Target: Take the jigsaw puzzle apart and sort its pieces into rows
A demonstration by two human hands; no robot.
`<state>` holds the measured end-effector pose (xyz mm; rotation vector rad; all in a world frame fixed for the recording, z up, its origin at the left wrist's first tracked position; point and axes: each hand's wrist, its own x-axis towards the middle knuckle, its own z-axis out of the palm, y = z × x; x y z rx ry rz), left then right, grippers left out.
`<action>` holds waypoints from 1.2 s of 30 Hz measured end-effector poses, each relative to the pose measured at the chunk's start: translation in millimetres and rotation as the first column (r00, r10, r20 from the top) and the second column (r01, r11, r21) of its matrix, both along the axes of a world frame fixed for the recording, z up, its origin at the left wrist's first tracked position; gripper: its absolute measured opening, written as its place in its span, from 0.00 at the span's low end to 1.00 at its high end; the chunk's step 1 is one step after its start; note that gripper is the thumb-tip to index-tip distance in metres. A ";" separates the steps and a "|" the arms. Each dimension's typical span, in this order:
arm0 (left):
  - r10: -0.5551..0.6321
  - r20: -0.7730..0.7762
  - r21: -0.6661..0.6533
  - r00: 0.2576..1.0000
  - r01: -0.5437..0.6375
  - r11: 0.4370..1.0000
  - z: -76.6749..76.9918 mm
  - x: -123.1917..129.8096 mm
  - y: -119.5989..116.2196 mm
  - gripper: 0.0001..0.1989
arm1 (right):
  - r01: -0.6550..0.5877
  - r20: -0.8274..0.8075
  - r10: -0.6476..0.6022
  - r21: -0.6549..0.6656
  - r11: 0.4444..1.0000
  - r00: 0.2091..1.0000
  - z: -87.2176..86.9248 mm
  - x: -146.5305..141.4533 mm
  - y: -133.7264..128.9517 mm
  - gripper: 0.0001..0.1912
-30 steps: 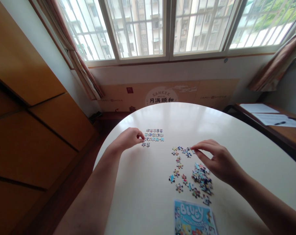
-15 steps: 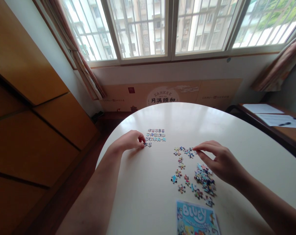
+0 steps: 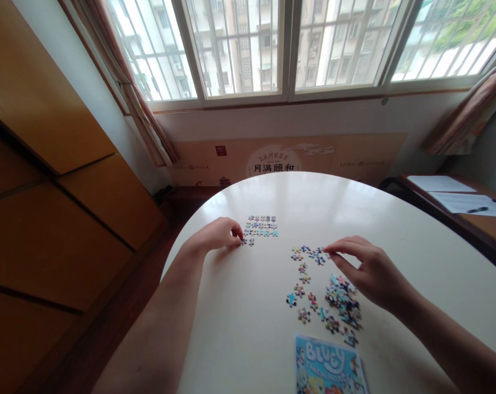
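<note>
My left hand (image 3: 225, 232) is at the left end of the nearest, shortest row of jigsaw pieces, thumb and forefinger pinched on a puzzle piece (image 3: 244, 241). Just beyond it, several neat rows of puzzle pieces (image 3: 262, 225) lie flat on the white table. My right hand (image 3: 363, 262) is pinched at the right end of a loose cluster of puzzle pieces (image 3: 317, 255), its fingertips on a piece they mostly cover. Below that hand sits a heap of puzzle pieces (image 3: 344, 301), with single pieces (image 3: 300, 290) scattered to its left.
A blue Bluey picture sheet or box (image 3: 330, 364) lies at the near side of the round white table (image 3: 240, 328). On the right, a wooden side table (image 3: 492, 223) bears papers (image 3: 457, 201). Wooden cabinets (image 3: 108, 202) stand left, and barred windows are ahead.
Almost nothing differs. Both hands stay at the same places, with the left fingertips shifted very slightly at the short row's end piece.
</note>
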<state>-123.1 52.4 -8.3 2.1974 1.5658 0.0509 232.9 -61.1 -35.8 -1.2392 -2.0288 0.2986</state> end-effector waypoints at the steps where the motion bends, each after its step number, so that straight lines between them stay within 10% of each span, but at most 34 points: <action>1: -0.002 0.006 0.003 1.000 0.002 1.000 -1.3 -0.8 0.9 0.12 | -0.001 0.002 0.001 0.001 1.000 1.000 0.0 -0.1 0.1 0.09; 36: 0.007 0.039 0.007 0.999 -0.007 1.000 3.7 2.7 -2.1 0.14 | 0.001 0.045 -0.001 0.002 1.000 0.999 -5.1 1.2 2.2 0.09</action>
